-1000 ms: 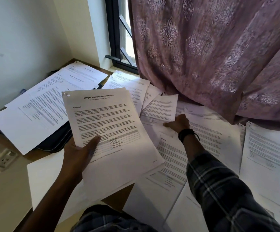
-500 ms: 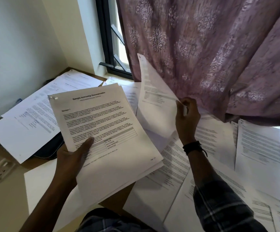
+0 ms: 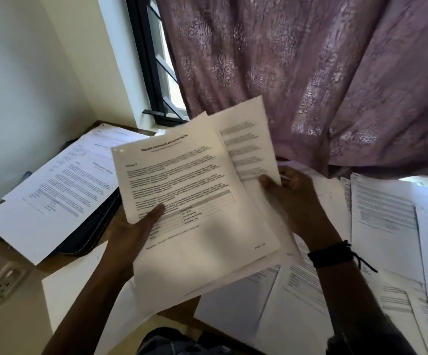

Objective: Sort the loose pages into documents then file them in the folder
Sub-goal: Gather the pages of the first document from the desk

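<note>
1. The left hand (image 3: 131, 234) gripped a stack of pages (image 3: 195, 201) at its lower left edge in the middle of the frame, with the thumb pressed on the printed top sheet and the fingers hidden underneath.
2. The right hand (image 3: 292, 198) pinched a single page (image 3: 246, 139) near its lower right corner, thumb on the front; a dark wristband (image 3: 330, 254) circled that wrist.
3. That single page stood tilted behind the upper right of the stack, and the stack's top sheet overlapped its left part.
4. A dark folder (image 3: 92, 226) lay at the left of the frame, mostly covered by more printed sheets (image 3: 54, 190).
5. Loose pages (image 3: 387, 226) lay spread and overlapping across the right and lower right of the table (image 3: 177, 319).
6. A purple patterned curtain (image 3: 310, 73) hung across the upper right, its hem touching the papers below.
7. A black window frame (image 3: 151, 73) showed at upper centre, and a wall socket (image 3: 3, 283) sat at the lower left.
</note>
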`<state>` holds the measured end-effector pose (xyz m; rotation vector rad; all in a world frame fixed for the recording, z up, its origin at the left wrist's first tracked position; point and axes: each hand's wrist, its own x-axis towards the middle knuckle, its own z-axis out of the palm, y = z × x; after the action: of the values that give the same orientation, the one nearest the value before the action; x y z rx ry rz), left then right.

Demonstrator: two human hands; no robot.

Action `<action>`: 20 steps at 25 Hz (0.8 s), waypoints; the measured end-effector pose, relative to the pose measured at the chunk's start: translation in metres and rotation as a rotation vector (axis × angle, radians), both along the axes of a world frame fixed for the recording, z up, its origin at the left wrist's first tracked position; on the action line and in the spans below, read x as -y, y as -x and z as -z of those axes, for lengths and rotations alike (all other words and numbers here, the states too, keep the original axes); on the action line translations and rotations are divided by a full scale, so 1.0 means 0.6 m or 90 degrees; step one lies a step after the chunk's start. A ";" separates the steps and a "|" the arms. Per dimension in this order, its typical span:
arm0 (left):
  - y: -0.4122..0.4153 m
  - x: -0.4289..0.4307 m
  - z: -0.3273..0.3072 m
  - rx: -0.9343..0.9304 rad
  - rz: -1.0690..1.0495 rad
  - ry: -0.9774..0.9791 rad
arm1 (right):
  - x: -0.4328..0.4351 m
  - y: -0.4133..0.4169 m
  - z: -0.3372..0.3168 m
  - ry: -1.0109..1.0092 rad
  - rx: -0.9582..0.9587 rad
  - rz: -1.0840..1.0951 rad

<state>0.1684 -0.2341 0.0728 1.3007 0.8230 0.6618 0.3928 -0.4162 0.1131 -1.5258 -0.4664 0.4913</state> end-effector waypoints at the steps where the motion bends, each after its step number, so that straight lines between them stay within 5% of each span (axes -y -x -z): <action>1: -0.006 0.005 0.003 -0.001 0.017 0.007 | 0.013 0.014 0.000 0.008 -0.028 -0.039; 8: -0.036 0.056 0.017 -0.020 0.081 0.036 | 0.080 0.028 0.040 0.128 -0.151 -0.144; 13: -0.058 0.074 0.012 0.032 0.117 -0.145 | 0.111 0.052 0.054 0.115 0.130 -0.094; 17: -0.081 0.076 0.018 0.004 0.132 -0.189 | 0.115 0.052 0.077 0.080 0.169 0.017; 20: -0.096 0.082 0.035 0.017 0.169 -0.109 | 0.122 0.049 0.112 0.086 0.174 0.030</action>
<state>0.2259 -0.2831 0.0519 1.5213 0.5664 0.5447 0.3633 -0.4893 0.0461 -1.7398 -0.6167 0.2817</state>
